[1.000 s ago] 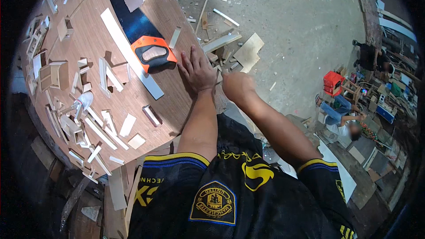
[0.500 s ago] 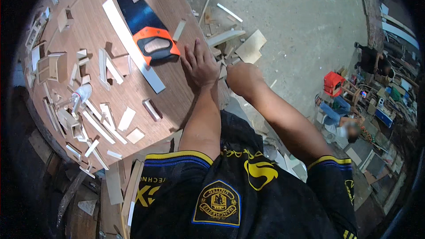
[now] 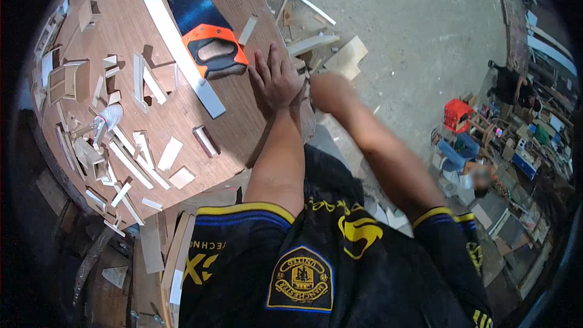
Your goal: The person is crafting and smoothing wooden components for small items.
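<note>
My left hand (image 3: 278, 82) lies flat, fingers stretched, on the right edge of the brown wooden table (image 3: 240, 124). Just past that edge, my right hand (image 3: 332, 92) is closed in a fist and slightly blurred. A small dark and pale bit shows between the two hands, but what the right fist grips is hidden. Left of my left fingertips rests a handsaw (image 3: 214, 48) with an orange and black handle and a dark blade. Its handle overlaps a long white strip (image 3: 176, 48). A short pale wood piece (image 3: 248, 29) sits beside the handle.
Small wood offcuts (image 3: 130, 164), little box-like wooden pieces (image 3: 71, 82) and a whitish bottle (image 3: 109, 118) crowd the table's left side. Scrap boards (image 3: 347, 58) lie on the concrete floor. Far right, people are near a red crate (image 3: 456, 114) and clutter.
My right fist has shifted slightly away from me and toward the table edge. My left hand stays pressed on the table, and the whole view has tilted a little.
</note>
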Demonstrator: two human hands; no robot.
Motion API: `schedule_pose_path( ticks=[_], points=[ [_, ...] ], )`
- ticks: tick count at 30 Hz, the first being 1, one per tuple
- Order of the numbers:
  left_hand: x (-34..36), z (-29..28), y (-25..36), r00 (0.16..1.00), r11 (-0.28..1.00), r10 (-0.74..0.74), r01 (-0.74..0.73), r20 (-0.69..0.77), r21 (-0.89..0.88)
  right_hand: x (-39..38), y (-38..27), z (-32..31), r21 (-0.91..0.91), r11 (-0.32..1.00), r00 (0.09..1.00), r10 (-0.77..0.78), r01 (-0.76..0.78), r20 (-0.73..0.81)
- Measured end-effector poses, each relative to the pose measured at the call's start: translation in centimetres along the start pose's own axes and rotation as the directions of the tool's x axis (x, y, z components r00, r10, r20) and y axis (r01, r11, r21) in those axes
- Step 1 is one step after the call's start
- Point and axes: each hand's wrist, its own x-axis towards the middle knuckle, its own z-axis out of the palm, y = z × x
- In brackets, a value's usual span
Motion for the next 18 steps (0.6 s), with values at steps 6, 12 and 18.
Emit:
schedule_pose_path(
  ticks=[6, 12, 18],
  points=[
    [1.2, -0.3, 0.8, 0.999, 1.0, 0.001, 0.0, 0.038, -0.006, 0.0, -1.0, 1.8, -0.138, 0.987, 0.997, 0.074, -0.077, -0.026],
    [-0.1, -0.6, -0.2, 0.992, 0.999, -0.046, 0.043, 0.118, 0.03, -2.5, -1.9, -1.3, -0.092, 0.996, 1.0, -0.009, 0.011, 0.027],
    [0.3, -0.8, 0.0, 0.99, 0.999, -0.037, 0.036, 0.137, 0.015, -2.1, -1.5, -3.7, -0.15, 0.988, 0.994, -0.033, 0.049, 0.108]
  ],
)
